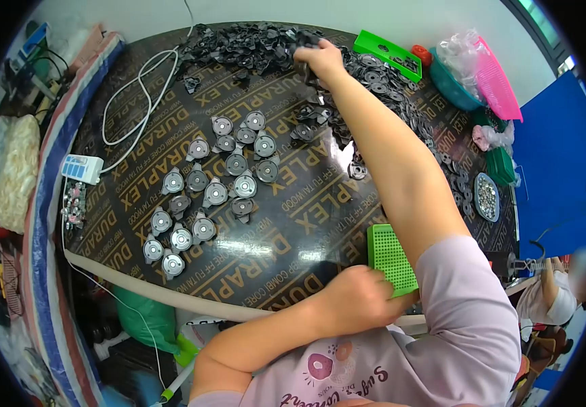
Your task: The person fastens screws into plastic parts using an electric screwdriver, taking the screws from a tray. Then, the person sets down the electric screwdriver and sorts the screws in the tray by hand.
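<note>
My right hand (323, 60) reaches to the far side of the table, its fingers closed on black plastic parts (306, 39) at the edge of a heap. The exact number held is blurred. Close to my body, my left hand (361, 296) is closed at the near rim of a green perforated basket (393, 254); some of its fingers are hidden. Left of centre, several round grey-and-black disc assemblies (236, 163) with small tabs lie spread out singly. The large heap of loose black parts (249, 51) runs along the back edge.
Flat ring-like parts (377, 81) cover the right side. A green tray (388, 55), teal basin (454, 81), pink basket (498, 85) and bowl of small metal pieces (486, 197) stand there. A white power strip (82, 168) with cable lies left. Another person (551, 298) is at right.
</note>
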A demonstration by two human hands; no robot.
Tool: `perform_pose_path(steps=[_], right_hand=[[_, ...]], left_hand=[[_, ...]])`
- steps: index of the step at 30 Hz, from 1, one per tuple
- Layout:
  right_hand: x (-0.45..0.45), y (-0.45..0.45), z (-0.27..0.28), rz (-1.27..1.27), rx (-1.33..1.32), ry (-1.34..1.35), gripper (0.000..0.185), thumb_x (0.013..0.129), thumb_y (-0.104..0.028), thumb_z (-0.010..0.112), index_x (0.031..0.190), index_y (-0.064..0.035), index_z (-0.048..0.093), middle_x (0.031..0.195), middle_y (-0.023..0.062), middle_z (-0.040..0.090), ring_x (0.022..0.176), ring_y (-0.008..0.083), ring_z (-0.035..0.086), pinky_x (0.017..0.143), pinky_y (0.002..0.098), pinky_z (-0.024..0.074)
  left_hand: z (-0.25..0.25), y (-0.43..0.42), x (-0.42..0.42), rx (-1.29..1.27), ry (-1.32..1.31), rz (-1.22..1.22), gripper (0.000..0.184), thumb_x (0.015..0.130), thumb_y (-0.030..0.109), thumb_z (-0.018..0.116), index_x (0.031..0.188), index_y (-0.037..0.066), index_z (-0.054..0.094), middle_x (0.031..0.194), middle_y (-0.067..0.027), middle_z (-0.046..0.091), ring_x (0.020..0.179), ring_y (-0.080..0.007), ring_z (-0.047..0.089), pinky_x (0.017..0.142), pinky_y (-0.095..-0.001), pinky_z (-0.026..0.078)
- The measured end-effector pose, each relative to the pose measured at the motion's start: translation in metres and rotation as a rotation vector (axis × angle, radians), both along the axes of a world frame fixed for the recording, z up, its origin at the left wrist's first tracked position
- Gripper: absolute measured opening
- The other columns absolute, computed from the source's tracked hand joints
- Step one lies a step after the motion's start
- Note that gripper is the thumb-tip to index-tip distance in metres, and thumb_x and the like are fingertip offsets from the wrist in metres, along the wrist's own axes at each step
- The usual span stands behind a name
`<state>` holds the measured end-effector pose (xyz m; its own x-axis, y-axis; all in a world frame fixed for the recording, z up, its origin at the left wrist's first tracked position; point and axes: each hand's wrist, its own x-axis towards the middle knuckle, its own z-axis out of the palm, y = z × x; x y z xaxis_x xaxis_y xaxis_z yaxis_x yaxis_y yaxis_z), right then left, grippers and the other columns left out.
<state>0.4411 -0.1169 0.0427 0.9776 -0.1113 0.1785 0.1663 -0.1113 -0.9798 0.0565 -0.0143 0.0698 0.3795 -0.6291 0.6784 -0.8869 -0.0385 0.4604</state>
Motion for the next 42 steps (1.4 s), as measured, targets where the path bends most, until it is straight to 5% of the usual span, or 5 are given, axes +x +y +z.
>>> perform_pose_path(steps=[3,12,22,29,42], right_hand=[[-0.037,0.02,0.039,0.24,0.812,0.218,0.034,0.069,-0.01,0.07,0.097,-0.0032,0.052,0.086,0.0097,0.059,0.076,0.0251,0.061,0.069,0.046,0.053],[-0.236,0.111,0.149,0.568,1.007,0.21,0.027,0.065,-0.005,0.068,0.089,-0.0022,0.054,0.073,0.0106,0.058,0.065,0.0251,0.061,0.059,0.0426,0.052],[-0.535,-0.097,0.147,0.602,-0.006,-0.047,0.051,0.062,-0.03,0.081,0.103,-0.0076,0.06,0.119,0.0123,0.06,0.103,0.0288,0.058,0.1,0.038,0.0403],[-0.666,-0.424,0.096,-0.77,0.582,-0.188,0.044,0.075,-0.024,0.07,0.112,-0.0056,0.057,0.101,0.0103,0.063,0.084,0.0259,0.064,0.073,0.0385,0.057],[-0.555,-0.814,0.016,-1.011,0.341,-0.213,0.018,0.091,-0.022,0.053,0.096,-0.0084,0.065,0.087,0.0071,0.067,0.07,0.0205,0.063,0.059,0.0332,0.0515]], left_hand=[[0.011,-0.021,0.0,0.105,-0.063,-0.112,0.015,0.072,0.015,0.062,0.084,0.01,0.066,0.06,-0.0046,0.057,0.056,-0.0212,0.06,0.048,-0.0339,0.047],[0.007,-0.069,-0.053,-0.036,0.57,-0.414,0.03,0.094,0.025,0.055,0.119,0.009,0.056,0.133,-0.0115,0.051,0.126,-0.0163,0.044,0.108,-0.0384,0.033],[-0.001,-0.087,-0.06,0.234,-0.005,-0.059,0.041,0.082,0.029,0.066,0.12,0.016,0.061,0.073,-0.006,0.057,0.068,-0.021,0.057,0.059,-0.0374,0.044],[0.002,-0.074,-0.044,0.269,0.004,0.086,0.041,0.073,0.027,0.075,0.111,0.015,0.068,0.062,-0.0072,0.06,0.057,-0.022,0.06,0.053,-0.0362,0.048],[-0.058,-0.001,-0.065,-0.274,0.775,0.787,0.006,0.087,0.0,0.061,0.089,-0.002,0.067,0.076,-0.0044,0.062,0.058,-0.0087,0.056,0.054,-0.021,0.044]])
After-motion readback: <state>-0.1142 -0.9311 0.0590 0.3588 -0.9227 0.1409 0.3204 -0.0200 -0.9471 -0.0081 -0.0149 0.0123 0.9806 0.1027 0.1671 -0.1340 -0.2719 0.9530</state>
